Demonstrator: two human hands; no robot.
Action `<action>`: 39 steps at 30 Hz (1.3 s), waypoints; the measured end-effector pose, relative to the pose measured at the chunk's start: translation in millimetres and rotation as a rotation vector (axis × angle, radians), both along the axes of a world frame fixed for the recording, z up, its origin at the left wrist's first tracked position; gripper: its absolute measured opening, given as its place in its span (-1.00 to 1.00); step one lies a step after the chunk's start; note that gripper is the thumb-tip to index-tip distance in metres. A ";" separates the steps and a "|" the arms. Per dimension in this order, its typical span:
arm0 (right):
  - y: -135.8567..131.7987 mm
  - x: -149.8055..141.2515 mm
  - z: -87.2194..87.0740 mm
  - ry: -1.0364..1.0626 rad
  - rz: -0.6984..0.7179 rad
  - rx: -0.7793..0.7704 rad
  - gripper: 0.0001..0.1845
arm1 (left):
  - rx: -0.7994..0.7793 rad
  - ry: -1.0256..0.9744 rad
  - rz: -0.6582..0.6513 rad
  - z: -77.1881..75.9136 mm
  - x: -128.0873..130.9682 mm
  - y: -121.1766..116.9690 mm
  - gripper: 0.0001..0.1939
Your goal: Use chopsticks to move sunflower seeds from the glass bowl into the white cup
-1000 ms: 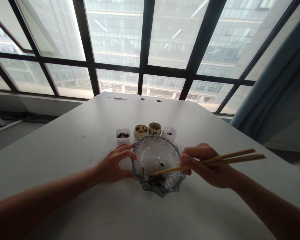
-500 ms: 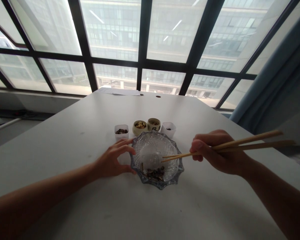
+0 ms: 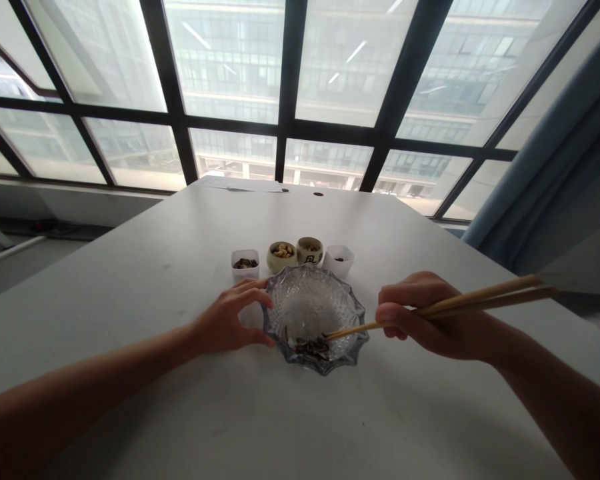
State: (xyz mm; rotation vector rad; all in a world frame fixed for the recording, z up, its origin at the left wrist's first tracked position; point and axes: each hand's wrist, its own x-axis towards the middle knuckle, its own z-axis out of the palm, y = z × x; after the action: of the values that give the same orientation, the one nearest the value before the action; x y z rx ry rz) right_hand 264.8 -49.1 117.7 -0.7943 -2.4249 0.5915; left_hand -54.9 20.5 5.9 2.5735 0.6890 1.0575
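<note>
My left hand [image 3: 233, 317] grips the left rim of a scalloped glass bowl [image 3: 347, 307], thumb below and fingers above. The bowl is tilted toward me, and dark sunflower seeds [image 3: 313, 348] lie heaped in its near side. A pair of wooden chopsticks [image 3: 473, 298] is held in my right hand [image 3: 427, 313], to the right of the bowl. Their tips are close together and reach the seeds at the heap's right edge. Whether a seed is pinched between them I cannot tell.
Behind the bowl stand a white cup with dark seeds [image 3: 245, 272], a pot of nuts [image 3: 281, 265], a pot with a black character [image 3: 316, 257] and another white cup [image 3: 341, 268]. Papers [image 3: 240, 184] lie at the white table's [image 3: 180, 413] far end, before the windows.
My right hand has lowered the chopsticks, and their tips have moved down from the bowl's middle to the seeds. My left hand keeps its hold on the rim.
</note>
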 end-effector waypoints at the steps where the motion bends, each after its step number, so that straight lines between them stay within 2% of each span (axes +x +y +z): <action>1: -0.1 -0.3 0.4 0.000 -0.002 -0.003 -0.57 | -0.016 0.011 0.004 -0.5 0.0 -0.1 -0.51; 3: 0.3 -0.3 1.4 0.011 -0.020 -0.010 -0.55 | -0.062 0.042 0.034 -2.3 -0.3 -0.6 -0.49; 6: 2.7 2.5 1.2 0.098 -0.092 -0.016 -0.52 | -0.117 0.063 0.104 -5.5 -1.8 -1.3 -0.31; 9: 7.3 7.3 -1.9 0.255 -0.201 -0.007 -0.48 | -0.062 -0.017 0.112 -5.1 -4.3 0.6 -0.19; 11: 10.4 9.9 -4.5 0.354 -0.269 0.007 -0.45 | 0.029 -0.097 0.143 -2.7 -6.8 5.0 -0.27; 14: 13.3 11.2 -6.5 0.438 -0.333 0.019 -0.43 | 0.132 -0.132 0.355 -0.5 -12.1 17.0 -0.50; 16: 14.1 11.2 -6.4 0.447 -0.351 0.018 -0.42 | 0.131 -0.108 0.501 -2.9 -16.1 26.8 -0.60; 18: 15.1 12.0 -6.1 0.443 -0.370 0.031 -0.41 | 0.074 -0.080 0.557 -8.0 -19.4 35.3 -0.64; 20: 17.6 14.7 -7.3 0.436 -0.408 0.093 -0.43 | -0.009 -0.065 0.546 -13.5 -21.3 40.8 -0.68; 22: 22.5 19.6 -11.4 0.433 -0.482 0.219 -0.47 | -0.072 -0.069 0.528 -16.4 -21.4 42.7 -0.73; 24: 29.4 25.8 -18.8 0.421 -0.578 0.345 -0.50 | -0.084 -0.098 0.514 -15.9 -20.1 41.5 -0.76; 26: 37.1 31.7 -28.3 0.419 -0.666 0.406 -0.52 | -0.055 -0.126 0.494 -12.9 -18.1 38.4 -0.77; 30: 49.9 37.4 -45.8 0.371 -0.713 0.408 -0.53 | 0.008 -0.167 0.458 -8.4 -15.3 32.7 -0.71; 34: 55.5 36.1 -52.2 0.230 -0.732 0.353 -0.48 | 0.040 -0.160 0.456 -8.6 -15.4 31.3 -0.57; 37: 53.5 34.2 -46.8 0.355 -0.753 0.323 -0.47 | 0.055 -0.137 0.440 -8.8 -15.7 30.7 -0.51; 39: 48.6 32.2 -38.2 0.485 -0.717 0.278 -0.48 | 0.064 -0.122 0.418 -8.7 -15.7 30.0 -0.46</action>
State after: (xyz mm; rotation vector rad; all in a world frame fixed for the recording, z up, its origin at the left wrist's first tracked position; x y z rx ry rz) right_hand 297.0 -0.5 79.5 -1.1502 -1.5842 0.1300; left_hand -70.6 50.5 -2.8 2.4469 1.2124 1.3647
